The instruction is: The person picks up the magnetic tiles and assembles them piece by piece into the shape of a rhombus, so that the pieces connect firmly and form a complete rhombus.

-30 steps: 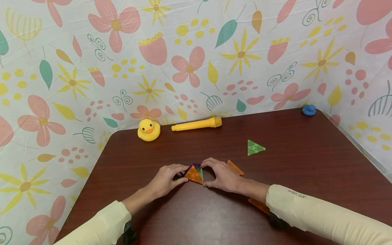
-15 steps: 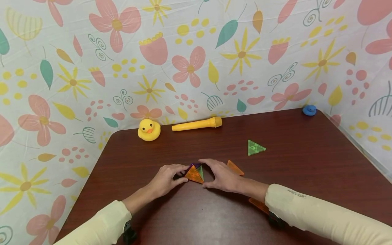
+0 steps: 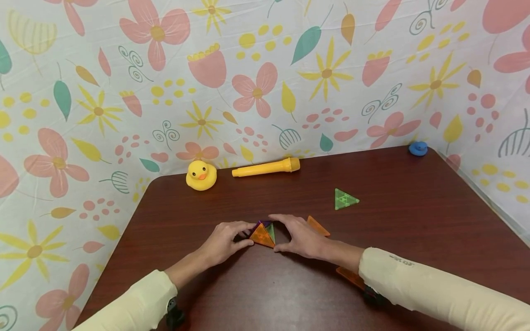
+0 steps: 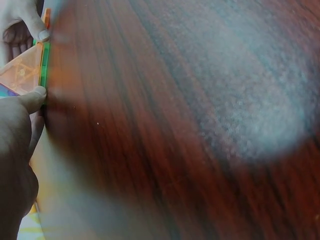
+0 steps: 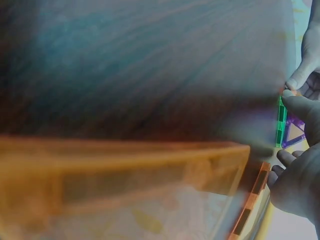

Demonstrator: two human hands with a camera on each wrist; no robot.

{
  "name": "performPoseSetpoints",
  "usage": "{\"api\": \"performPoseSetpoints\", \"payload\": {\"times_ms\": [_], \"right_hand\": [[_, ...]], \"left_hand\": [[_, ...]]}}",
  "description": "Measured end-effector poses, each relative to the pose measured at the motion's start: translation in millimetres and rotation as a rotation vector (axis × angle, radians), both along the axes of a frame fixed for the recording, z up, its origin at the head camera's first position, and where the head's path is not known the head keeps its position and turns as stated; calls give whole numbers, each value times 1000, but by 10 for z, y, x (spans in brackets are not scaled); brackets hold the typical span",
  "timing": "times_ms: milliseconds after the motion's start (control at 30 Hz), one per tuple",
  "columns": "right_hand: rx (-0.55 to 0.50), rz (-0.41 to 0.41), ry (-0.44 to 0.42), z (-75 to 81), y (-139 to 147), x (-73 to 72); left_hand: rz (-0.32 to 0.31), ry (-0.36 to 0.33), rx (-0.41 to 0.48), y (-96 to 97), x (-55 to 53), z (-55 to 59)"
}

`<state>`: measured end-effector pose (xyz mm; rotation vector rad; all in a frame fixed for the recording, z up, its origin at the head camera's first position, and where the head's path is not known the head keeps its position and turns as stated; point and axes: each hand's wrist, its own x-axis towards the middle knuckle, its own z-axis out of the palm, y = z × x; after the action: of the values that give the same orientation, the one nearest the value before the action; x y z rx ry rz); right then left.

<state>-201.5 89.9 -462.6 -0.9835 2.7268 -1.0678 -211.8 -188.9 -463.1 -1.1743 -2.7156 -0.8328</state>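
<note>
Between the hands stands a small pyramid of translucent magnetic tiles [image 3: 262,235], its orange face toward me, with purple and green faces behind. My left hand [image 3: 223,241] holds its left side, thumb at the front corner and fingers curled round the back. My right hand [image 3: 302,236] is spread at its right side; the thumb touches the front right corner and the index finger reaches behind, apart from the tiles. In the left wrist view an orange tile face [image 4: 22,70] rises beside a green tile edge [image 4: 44,65]. A purple tile [image 5: 294,132] shows in the right wrist view.
A green triangle tile [image 3: 345,199] lies beyond the right hand. One orange tile [image 3: 318,226] lies behind that hand, another [image 3: 350,277] partly under the right forearm. Along the back are a yellow duck [image 3: 201,175], a yellow toy microphone [image 3: 266,168] and a small blue duck [image 3: 418,148].
My right index finger has lifted away from the pyramid's back, widening the gap to the thumb. The left hand and the pyramid have stayed in place.
</note>
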Motion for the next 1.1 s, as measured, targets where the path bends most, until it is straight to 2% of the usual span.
{"api": "performPoseSetpoints", "payload": {"times_ms": [233, 467, 667, 833, 1100], "right_hand": [[-18, -11, 10, 81, 117, -41], [-30, -10, -59, 180, 318, -102], [-18, -15, -84, 205, 526, -118], [20, -46, -41, 163, 666, -75], [56, -122, 28, 145, 809, -4]], "left_hand": [[5, -27, -23, -40, -17, 50], [4, -45, -52, -63, -63, 182], [-3, -74, -60, -30, -115, 290], [-33, -72, -36, 19, -157, 337], [-43, -84, -26, 86, -193, 364]]}}
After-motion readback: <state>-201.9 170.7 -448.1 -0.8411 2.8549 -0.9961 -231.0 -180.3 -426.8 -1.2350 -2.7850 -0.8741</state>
